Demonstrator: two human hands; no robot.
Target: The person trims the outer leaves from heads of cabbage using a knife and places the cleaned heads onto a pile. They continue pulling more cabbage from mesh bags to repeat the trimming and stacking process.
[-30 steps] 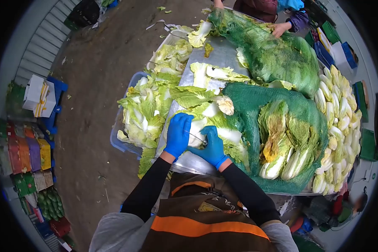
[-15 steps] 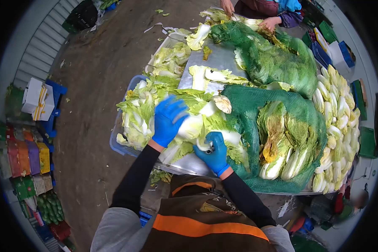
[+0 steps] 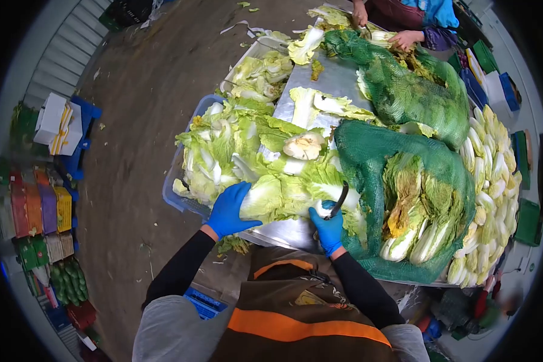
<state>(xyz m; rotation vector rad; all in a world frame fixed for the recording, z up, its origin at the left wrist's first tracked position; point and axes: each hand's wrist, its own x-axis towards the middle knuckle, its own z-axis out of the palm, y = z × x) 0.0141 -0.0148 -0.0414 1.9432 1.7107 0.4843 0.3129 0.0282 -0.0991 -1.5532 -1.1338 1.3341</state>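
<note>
A napa cabbage (image 3: pixel 277 196) lies across the near edge of the metal table, its pale leaves toward the left. My left hand (image 3: pixel 228 212), in a blue glove, cups its leafy end, thumb below and fingers above. At the cabbage's white base, my right hand (image 3: pixel 329 228), also gloved in blue, is closed on a knife (image 3: pixel 342 196) with a dark curved blade pointing up. Just beyond lies another cabbage with its browned cut base (image 3: pixel 304 146) facing me. Loose leaves (image 3: pixel 214 142) are heaped to the left of it.
A clear blue-rimmed tub (image 3: pixel 174 181) full of leaves stands at the left. Green mesh sacks (image 3: pixel 361 175) hold cabbages on the right, beside stacked trimmed cabbages (image 3: pixel 492 163). Across the metal table (image 3: pixel 329 75), a co-worker's hands (image 3: pixel 407 39) handle leaves.
My left hand has come down from above the leaves onto the cabbage's leafy end. The knife blade now shows above my right hand. The browned cabbage base has shifted left within the pile.
</note>
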